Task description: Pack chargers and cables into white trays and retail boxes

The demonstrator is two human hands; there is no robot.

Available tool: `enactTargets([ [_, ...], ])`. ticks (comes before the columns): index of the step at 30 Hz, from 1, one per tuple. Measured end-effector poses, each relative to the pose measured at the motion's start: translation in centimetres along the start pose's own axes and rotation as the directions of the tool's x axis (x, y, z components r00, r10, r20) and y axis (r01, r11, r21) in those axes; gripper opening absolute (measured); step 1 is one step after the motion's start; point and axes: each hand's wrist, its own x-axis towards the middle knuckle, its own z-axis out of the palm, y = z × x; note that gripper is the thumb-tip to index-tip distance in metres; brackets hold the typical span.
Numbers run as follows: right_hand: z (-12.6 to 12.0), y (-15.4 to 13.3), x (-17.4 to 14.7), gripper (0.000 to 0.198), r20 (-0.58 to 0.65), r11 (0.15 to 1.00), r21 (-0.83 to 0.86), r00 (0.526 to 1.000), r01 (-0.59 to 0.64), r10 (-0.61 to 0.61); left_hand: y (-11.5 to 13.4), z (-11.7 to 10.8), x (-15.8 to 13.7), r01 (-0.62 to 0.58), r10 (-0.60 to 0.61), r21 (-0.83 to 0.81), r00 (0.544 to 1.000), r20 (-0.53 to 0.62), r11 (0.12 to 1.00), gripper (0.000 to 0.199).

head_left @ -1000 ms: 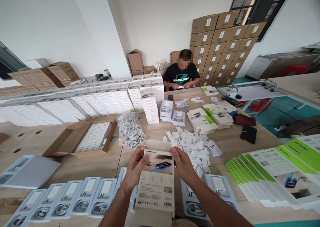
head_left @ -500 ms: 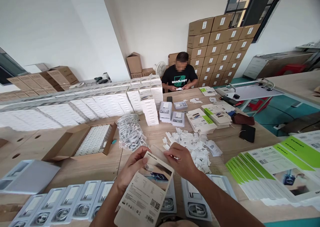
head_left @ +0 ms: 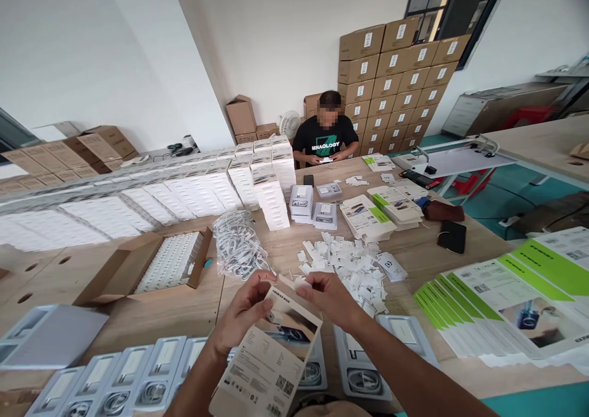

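My left hand (head_left: pixel 243 313) grips a printed cardboard packaging box (head_left: pixel 276 355) along its upper left side, thumb on the front. The box is tilted, its top end pointing away from me, with a picture of a dark blue charger, small text and a QR code. At its top end my right hand (head_left: pixel 329 297) is closed, thumb and fingers pinching near the top flap. A pale bit shows by the right thumb; whether it is flap or a separate piece I cannot tell. Just beyond lies a pile of small white pieces (head_left: pixel 345 260).
Pale plastic trays with coiled cables (head_left: pixel 154 374) line the near edge. Fanned printed boxes (head_left: pixel 488 306) lie right. Beyond are bagged white cables (head_left: pixel 239 239), an open carton (head_left: pixel 110 276) and stacked white boxes (head_left: pixel 273 202). A co-worker (head_left: pixel 326 135) sits opposite, handling something small.
My right hand has shifted slightly left and down along the box's top end, and its thumb now presses there. The left hand keeps its hold. The view has turned slightly.
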Motion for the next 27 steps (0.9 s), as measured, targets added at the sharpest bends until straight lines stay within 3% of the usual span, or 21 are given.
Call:
enactTargets([
  [5,0.0,-0.5,-0.4,0.025,-0.052,0.948,-0.263,0.978,0.181,-0.202,-0.4,0.0,0.4,0.02,-0.019,0.021,0.999,-0.03,1.0,0.052],
  [8,0.1,-1.1,-0.5,0.025,-0.018,0.913,-0.32,0.961,0.255,-0.274,-0.5,-0.3,0.6,0.009,-0.005,0.093,0.999,-0.045,0.996,0.051],
  [16,-0.3,-0.7,-0.9,0.023,0.112,0.979,-0.085,0.978,0.188,-0.178,-1.3,-0.8,0.9,-0.041,0.046,0.036,0.989,-0.141,0.999,0.028],
  [20,-0.5,0.0,-1.1,0.022,0.037,0.99,-0.098,0.995,0.097,-0.094,-1.4,-0.8,1.0,-0.043,0.049,0.086,0.997,-0.06,0.995,0.033],
  [22,-0.6,0.1,-1.0,0.021,-0.003,0.985,-0.128,0.993,0.116,-0.117,-1.3,-0.9,1.1,-0.051,0.056,0.13,0.998,-0.037,0.99,0.037],
  [27,-0.8,-0.3,-0.9,0.019,0.032,0.968,-0.186,0.985,0.171,-0.168,-0.9,-1.1,1.2,-0.047,0.051,0.18,0.999,-0.018,0.982,0.037],
])
